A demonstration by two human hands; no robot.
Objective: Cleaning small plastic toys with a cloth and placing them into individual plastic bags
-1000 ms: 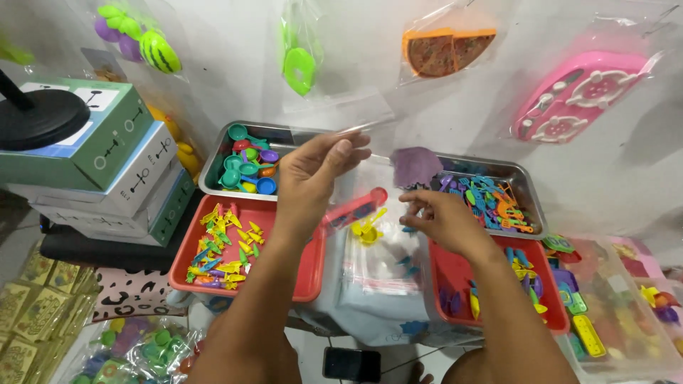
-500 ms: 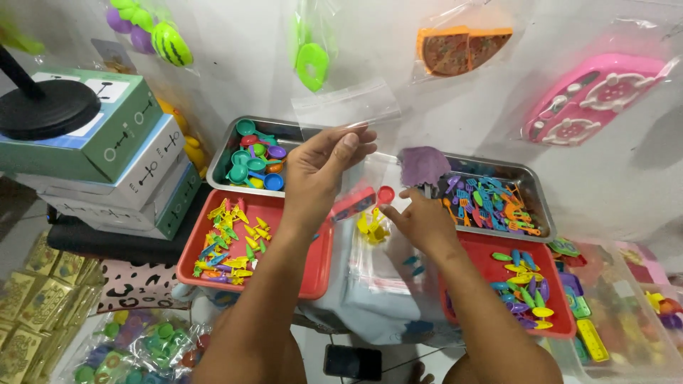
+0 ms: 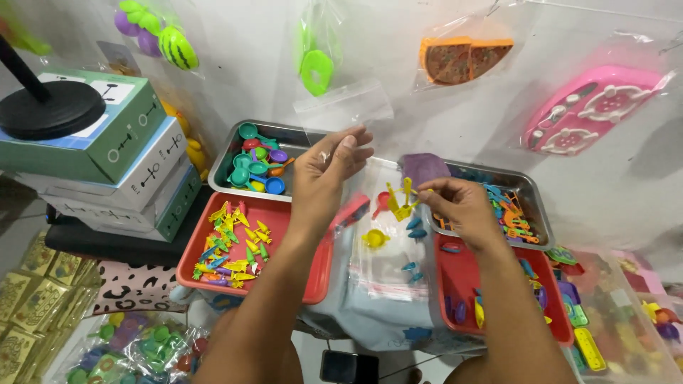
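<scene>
Pinching the top edge of a clear plastic zip bag (image 3: 388,235), the left hand (image 3: 329,167) holds it up above the surface, between two red plastic trays (image 3: 313,274). The right hand (image 3: 459,203) grips small yellow plastic toy pieces (image 3: 400,201) at the bag's mouth.

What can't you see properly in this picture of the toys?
Head view:
- Right red tray: partly hidden by the right hand and its forearm.
- Clear bag held up by the left hand: edges hard to trace; small toys inside blurred.
- Bagged toys at lower left: cut off by the frame edge.
</scene>
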